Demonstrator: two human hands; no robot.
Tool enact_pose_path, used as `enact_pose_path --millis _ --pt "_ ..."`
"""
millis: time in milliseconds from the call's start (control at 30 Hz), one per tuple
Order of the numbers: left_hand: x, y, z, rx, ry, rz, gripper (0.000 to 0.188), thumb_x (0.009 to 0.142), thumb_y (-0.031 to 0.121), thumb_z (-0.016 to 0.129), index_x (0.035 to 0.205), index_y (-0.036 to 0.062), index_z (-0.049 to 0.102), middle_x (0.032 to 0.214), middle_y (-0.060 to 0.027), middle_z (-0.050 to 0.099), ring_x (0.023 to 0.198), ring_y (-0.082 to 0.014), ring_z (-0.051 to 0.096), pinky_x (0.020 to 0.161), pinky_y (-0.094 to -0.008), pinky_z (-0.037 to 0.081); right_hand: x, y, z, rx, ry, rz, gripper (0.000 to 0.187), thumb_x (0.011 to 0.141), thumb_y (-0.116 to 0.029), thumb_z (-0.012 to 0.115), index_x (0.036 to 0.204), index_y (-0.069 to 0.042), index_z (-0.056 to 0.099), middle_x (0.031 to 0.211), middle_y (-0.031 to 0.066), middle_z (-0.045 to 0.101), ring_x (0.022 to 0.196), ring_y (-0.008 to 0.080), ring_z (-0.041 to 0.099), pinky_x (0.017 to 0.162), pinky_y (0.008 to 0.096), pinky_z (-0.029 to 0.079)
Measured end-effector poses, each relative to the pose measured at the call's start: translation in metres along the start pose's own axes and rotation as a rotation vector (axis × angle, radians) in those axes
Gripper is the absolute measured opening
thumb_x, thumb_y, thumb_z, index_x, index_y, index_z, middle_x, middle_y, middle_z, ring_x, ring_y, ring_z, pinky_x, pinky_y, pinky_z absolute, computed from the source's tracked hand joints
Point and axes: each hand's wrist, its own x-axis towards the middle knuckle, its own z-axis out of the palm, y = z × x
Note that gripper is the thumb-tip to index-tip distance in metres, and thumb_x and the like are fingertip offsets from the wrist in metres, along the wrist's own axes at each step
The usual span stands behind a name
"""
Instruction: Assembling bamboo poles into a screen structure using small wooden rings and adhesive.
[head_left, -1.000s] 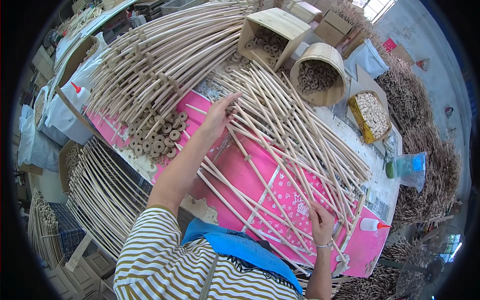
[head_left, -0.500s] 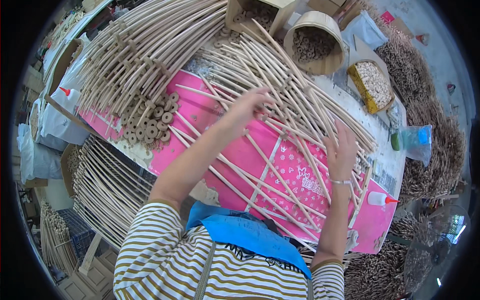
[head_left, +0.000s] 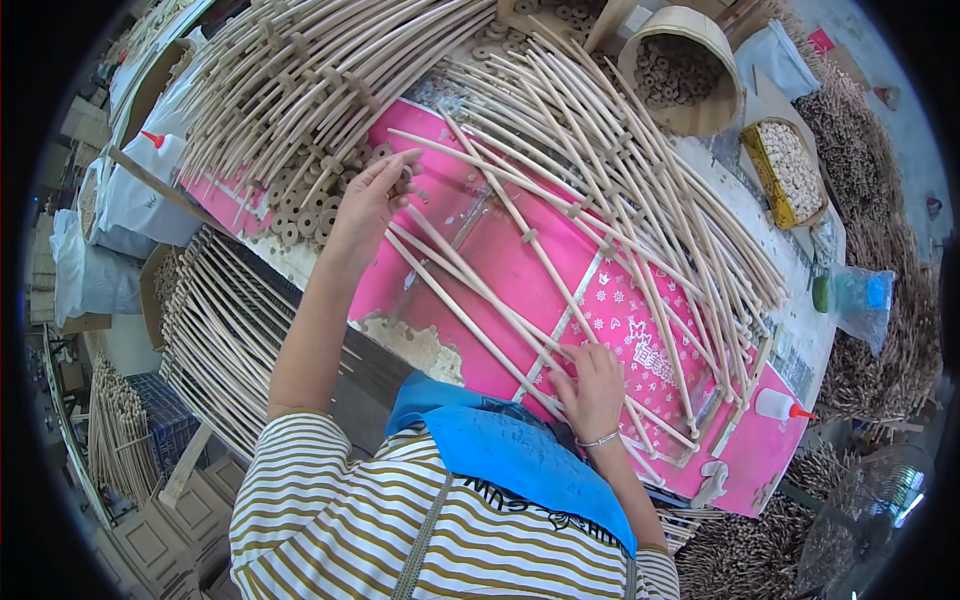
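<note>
My left hand (head_left: 372, 205) is over the near right edge of a heap of wooden rings (head_left: 305, 218). Its fingers are curled together, and a small wooden ring (head_left: 404, 182) shows at the fingertips. Lower down, my right hand (head_left: 592, 390) grips a thin wooden rod (head_left: 500, 308) near its right end, thumb against fingers. Another rod (head_left: 455, 312) lies beside it, slanting across the pink tabletop (head_left: 480, 350). Farther right, a loose pile of rods (head_left: 610, 170) covers much of the table, several with a ring threaded partway along.
A dense stack of ringed rods (head_left: 290, 90) fills the far left. At the back stand a wooden bucket of rings (head_left: 690, 120) and a yellow box of pale beads (head_left: 755, 165). Red-tipped glue bottles (head_left: 775, 404) lie right and stand left. A fan (head_left: 870, 510) is at lower right.
My left hand has moved left from the rod pile to the ring heap. My right hand has come down and left, from open over the pile to gripping a rod.
</note>
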Motion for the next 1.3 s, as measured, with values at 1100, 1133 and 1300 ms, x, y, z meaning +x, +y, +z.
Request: enact_pose_path --millis 1100,1133,1300 --pt "-0.006 -0.035 0.082 -0.105 -0.092 0.051 0.054 0.091 0.007 0.072 0.140 0.0018 0.050 0.118 -0.0138 0.069 0.111 -0.0198 0.066 0.101 -0.0359 0.053 0.009 0.048 -0.012 0.476 0.178 0.237 0.011 0.095 -0.008 0.065 0.103 -0.001 0.061 0.067 0.0049 0.059 0.057 0.0119 0.054 0.053 0.0281 0.042" --pt "-0.010 -0.047 0.107 -0.058 -0.076 -0.012 0.061 0.090 0.006 0.071 0.144 0.0030 0.045 0.118 -0.0130 0.068 0.114 -0.0205 0.065 0.101 -0.0374 0.052 0.010 0.050 -0.014 0.486 0.207 0.253 0.011 0.095 -0.007 0.065 0.103 -0.001 0.061 0.067 0.0047 0.058 0.058 0.0115 0.054 0.053 0.0282 0.042" --pt "-0.038 -0.095 0.190 -0.147 -0.389 -0.055 0.079 0.092 0.008 0.071 0.157 0.0048 0.026 0.130 -0.0118 0.062 0.122 -0.0174 0.058 0.104 -0.0341 0.047 0.022 0.068 -0.047 0.321 0.333 0.316 0.011 0.094 -0.007 0.065 0.102 0.000 0.062 0.069 0.0069 0.055 0.059 0.0140 0.051 0.056 0.0298 0.041"
